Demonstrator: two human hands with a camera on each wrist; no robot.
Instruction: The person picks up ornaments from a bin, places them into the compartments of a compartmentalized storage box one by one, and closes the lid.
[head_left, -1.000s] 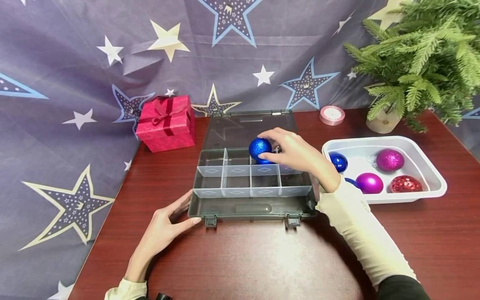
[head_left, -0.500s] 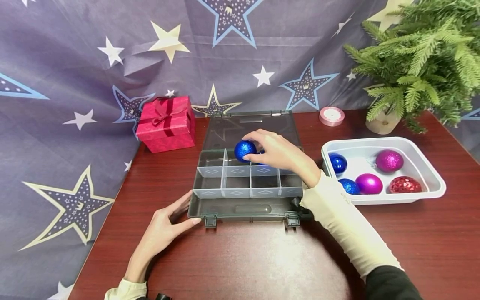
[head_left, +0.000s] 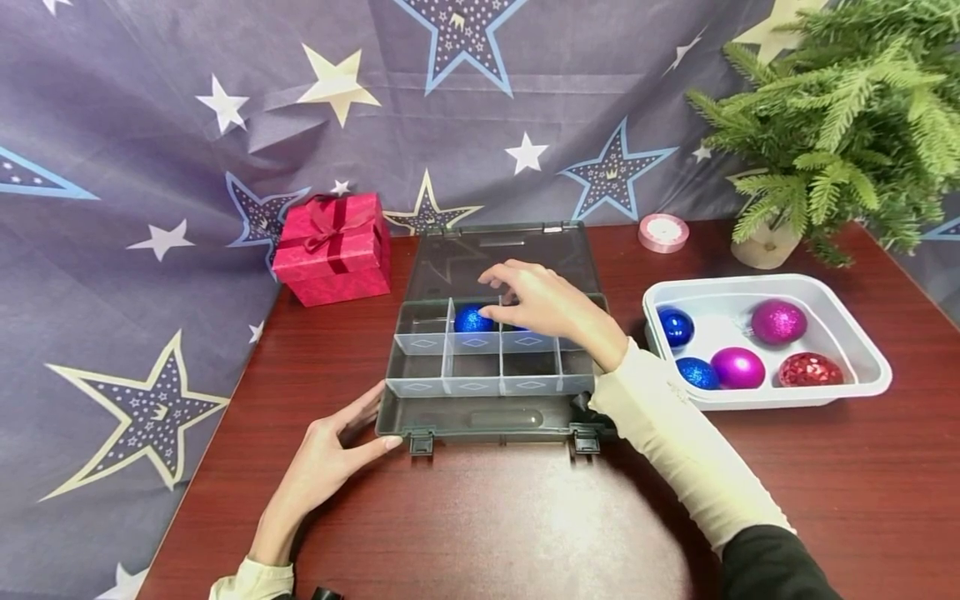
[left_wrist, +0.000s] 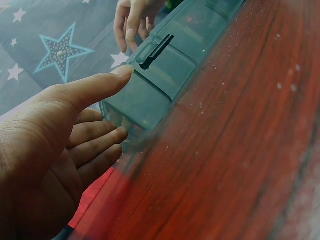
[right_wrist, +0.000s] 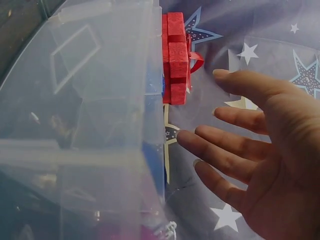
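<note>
A dark translucent organizer box [head_left: 442,410] lies with its lid [head_left: 525,250] tipped back. In its back row, second compartment from the left, sits a blue glitter Christmas ball [head_left: 472,318]. My right hand [head_left: 551,304] hovers over the back row with its fingers parted, thumb tip beside that ball; nothing is in its grasp in the right wrist view. Another blue ball [head_left: 521,327] shows partly in the compartment to the right, mostly behind this hand. My left hand [head_left: 318,458] rests at the box's front left corner, thumb [left_wrist: 107,85] along the front, other fingers by the side.
A white tray [head_left: 862,342] with several balls, blue, magenta and red, stands right of the box. Behind are a pink ribbon roll [head_left: 663,232] and a small potted fir tree [head_left: 832,142]. At the back left sits a red gift box [head_left: 333,250].
My right hand carried the blue glitter ball leftward, lowered it into the second back compartment and let go of it. The left hand stayed in place.
</note>
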